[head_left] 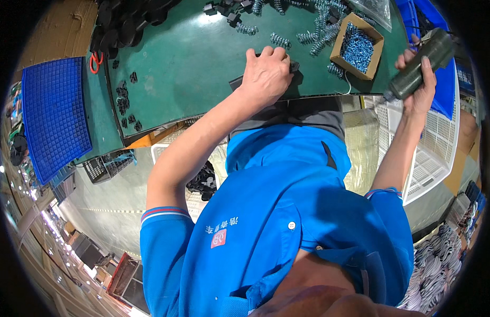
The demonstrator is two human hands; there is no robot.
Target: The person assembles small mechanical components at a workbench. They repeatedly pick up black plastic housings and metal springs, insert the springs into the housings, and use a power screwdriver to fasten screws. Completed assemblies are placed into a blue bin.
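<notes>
My left hand (266,74) is closed over a black part (236,83) at the near edge of the green table (176,74). Its fingers hide most of that part; only dark ends stick out on both sides. Off to the right, my right hand (420,79) grips a dark green, cylindrical power screwdriver (423,62), tilted with its narrow nose down and to the left. Between the two hands stands a small open cardboard box (336,53) full of bluish screws (357,48). Loose coil springs (280,40) lie beyond my left hand.
Black parts (121,26) are heaped at the far left, with red-handled scissors (96,62) and small black clips (122,98) nearby. A blue grid mat (55,113) hangs over the left side. At right are a blue bin (444,100) and a white basket (427,174).
</notes>
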